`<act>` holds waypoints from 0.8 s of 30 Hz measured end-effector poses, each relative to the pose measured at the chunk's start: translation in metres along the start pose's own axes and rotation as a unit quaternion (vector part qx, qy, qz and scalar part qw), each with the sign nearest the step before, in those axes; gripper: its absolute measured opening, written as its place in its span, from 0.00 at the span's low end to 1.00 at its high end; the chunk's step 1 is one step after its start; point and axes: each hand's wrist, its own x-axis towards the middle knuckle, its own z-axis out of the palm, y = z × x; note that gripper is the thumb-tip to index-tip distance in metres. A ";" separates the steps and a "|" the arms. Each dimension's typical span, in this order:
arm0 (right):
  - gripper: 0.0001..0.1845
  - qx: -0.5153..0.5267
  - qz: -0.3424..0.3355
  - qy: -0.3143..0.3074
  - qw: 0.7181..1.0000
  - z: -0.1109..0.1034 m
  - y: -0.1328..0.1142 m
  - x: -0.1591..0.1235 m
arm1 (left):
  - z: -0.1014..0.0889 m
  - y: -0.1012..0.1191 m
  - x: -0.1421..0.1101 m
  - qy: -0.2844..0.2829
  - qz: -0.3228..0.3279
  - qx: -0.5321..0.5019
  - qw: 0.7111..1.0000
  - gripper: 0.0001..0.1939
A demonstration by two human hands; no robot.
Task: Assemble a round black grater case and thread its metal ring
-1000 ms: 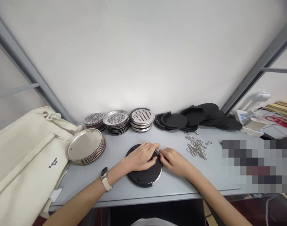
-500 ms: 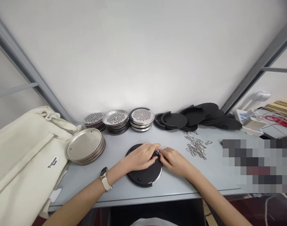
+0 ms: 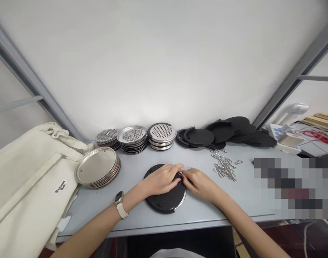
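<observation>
A round black disc [image 3: 166, 202] with a thin metal rim along its lower right lies flat on the table in front of me. Across its upper half rests my left hand [image 3: 164, 179], the thumb and fingers closing in on its right edge. My right hand [image 3: 197, 181] pinches a small silver carabiner clip [image 3: 179, 173] at that same edge; the fingertips hide most of the clip. To the right is a loose heap of similar clips [image 3: 225, 167].
Behind the disc stand stacks of metal grater discs [image 3: 133, 135] and perforated discs [image 3: 162, 132]. Plain metal discs [image 3: 96, 165] are stacked left, beside a cream cloth bag [image 3: 32, 186]. Overlapping black covers [image 3: 220, 132] lie at the back right. A blurred patch hides the table's right end.
Almost nothing has shifted. Both hands stay at the disc's right edge, and the clip between the fingertips looks slightly turned.
</observation>
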 end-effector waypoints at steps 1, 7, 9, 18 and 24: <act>0.14 -0.001 0.001 0.001 1.000 0.000 0.000 0.000 | 0.000 0.000 0.000 -0.002 0.000 0.004 1.000 0.18; 0.15 -0.003 0.000 0.006 1.000 0.000 -0.001 0.000 | -0.001 -0.001 0.003 -0.020 -0.024 0.012 0.999 0.09; 0.15 -0.004 -0.002 0.008 1.000 0.000 -0.001 0.000 | -0.001 -0.001 0.004 -0.020 -0.025 0.010 0.999 0.09; 0.15 -0.024 0.003 0.002 1.000 0.001 0.000 0.000 | 0.001 -0.004 0.003 -0.014 -0.020 -0.007 1.000 0.10; 0.14 -0.024 0.000 0.003 1.000 0.000 0.000 -0.001 | 0.002 -0.005 0.003 -0.017 -0.015 -0.009 1.000 0.10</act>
